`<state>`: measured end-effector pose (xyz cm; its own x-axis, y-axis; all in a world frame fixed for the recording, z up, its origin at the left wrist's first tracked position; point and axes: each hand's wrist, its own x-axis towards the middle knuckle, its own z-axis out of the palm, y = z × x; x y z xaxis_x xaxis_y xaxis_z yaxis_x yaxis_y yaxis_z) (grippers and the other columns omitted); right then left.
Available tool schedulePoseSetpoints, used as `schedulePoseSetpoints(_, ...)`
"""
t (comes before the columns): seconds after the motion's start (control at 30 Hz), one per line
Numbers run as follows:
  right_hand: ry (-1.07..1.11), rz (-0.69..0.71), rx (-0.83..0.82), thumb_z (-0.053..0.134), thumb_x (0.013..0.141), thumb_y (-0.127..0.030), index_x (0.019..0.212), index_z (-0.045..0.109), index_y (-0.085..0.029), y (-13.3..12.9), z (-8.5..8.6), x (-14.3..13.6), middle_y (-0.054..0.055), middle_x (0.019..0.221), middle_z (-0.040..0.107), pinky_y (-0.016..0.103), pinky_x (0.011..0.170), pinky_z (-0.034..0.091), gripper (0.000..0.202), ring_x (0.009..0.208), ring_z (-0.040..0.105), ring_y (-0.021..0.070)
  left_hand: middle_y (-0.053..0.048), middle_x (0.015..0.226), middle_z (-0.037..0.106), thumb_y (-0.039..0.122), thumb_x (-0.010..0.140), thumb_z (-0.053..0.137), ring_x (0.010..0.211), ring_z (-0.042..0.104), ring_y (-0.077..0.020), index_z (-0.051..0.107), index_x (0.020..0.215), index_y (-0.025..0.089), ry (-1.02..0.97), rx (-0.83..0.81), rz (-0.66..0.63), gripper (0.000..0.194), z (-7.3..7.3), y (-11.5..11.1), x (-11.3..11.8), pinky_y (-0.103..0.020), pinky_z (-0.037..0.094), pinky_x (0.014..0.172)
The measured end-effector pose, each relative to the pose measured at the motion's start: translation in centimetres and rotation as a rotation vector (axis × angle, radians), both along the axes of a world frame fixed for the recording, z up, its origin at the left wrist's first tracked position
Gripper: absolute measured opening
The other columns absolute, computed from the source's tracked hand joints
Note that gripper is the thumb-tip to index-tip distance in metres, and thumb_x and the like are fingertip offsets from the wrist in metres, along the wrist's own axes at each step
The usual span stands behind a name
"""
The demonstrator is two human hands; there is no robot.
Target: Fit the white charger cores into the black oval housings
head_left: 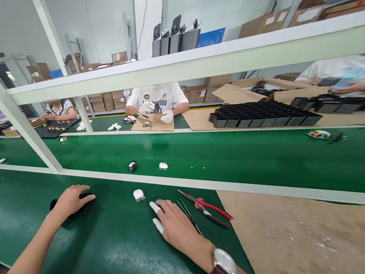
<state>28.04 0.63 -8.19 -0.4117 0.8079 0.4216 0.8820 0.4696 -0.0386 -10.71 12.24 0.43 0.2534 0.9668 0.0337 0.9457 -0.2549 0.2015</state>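
My left hand (70,203) is over a black part (85,209) on the green bench, its thumb and forefinger stretched out and apart. The hand covers much of that part, so contact is hard to judge. My right hand (178,224) lies low over the bench with spread fingers and holds nothing. Two of its fingertips wear white covers, and a watch is on the wrist. Just beyond those fingertips rests a small white rounded piece (139,194) with a green edge. Tweezers (190,217) lie along the right hand, beside red-and-black-handled pliers (204,206).
A pale rail (190,186) separates my bench from the green belt (241,164), which carries a small black housing (132,166) and another white piece (163,165). Cardboard (314,236) covers the bench at right. Across the belt, co-workers sit near black trays (261,116). A shelf beam (192,64) crosses above.
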Motion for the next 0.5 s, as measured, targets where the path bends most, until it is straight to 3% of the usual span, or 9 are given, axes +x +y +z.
schedulePoseSetpoints(0.13, 0.040, -0.037, -0.104, 0.062, 0.097, -0.019, 0.122, 0.067, -0.016, 3.4, 1.6, -2.9, 0.018, 0.132, 0.062, 0.049, 0.094, 0.055, 0.026, 0.111, 0.062, 0.0333, -0.014, 0.127, 0.077, 0.055, 0.095, 0.054, 0.108, 0.075, -0.0352, 0.075, 0.124, 0.020, 0.007, 0.066, -0.078, 0.050, -1.2, 1.0, 1.3, -0.041, 0.059, 0.092)
schedulePoseSetpoints(0.27, 0.057, -0.027, -0.107, 0.066, 0.099, -0.029, 0.115, 0.070, -0.016, 5.7, 1.6, -4.5, 0.016, 0.120, 0.067, 0.046, 0.089, 0.056, 0.021, 0.106, 0.063, 0.0320, -0.017, 0.123, 0.077, 0.043, 0.098, 0.052, 0.109, 0.075, -0.0372, 0.074, 0.123, 0.016, -0.007, 0.123, -0.139, 0.042, -1.7, 1.3, 3.5, -0.046, 0.059, 0.094)
schedulePoseSetpoints(0.37, 0.081, 0.012, -0.114, 0.062, 0.102, -0.029, 0.106, 0.071, -0.019, 5.0, 1.2, -3.9, 0.011, 0.109, 0.070, 0.043, 0.089, 0.055, 0.014, 0.100, 0.064, 0.0284, -0.013, 0.126, 0.076, 0.043, 0.103, 0.048, 0.116, 0.072, -0.0342, 0.074, 0.122, 0.019, -0.047, 0.164, -0.199, 0.040, -1.6, 0.1, 5.1, -0.045, 0.057, 0.101)
schedulePoseSetpoints(0.5, 0.133, 0.044, -0.114, 0.058, 0.101, -0.016, 0.117, 0.067, -0.018, 1.8, 0.9, -1.2, 0.010, 0.111, 0.070, 0.041, 0.094, 0.055, 0.019, 0.102, 0.063, 0.0258, -0.008, 0.118, 0.078, 0.051, 0.106, 0.049, 0.105, 0.075, -0.0282, 0.076, 0.117, 0.022, -0.213, 0.184, -0.362, 0.040, -1.0, -2.8, 7.3, -0.038, 0.060, 0.094)
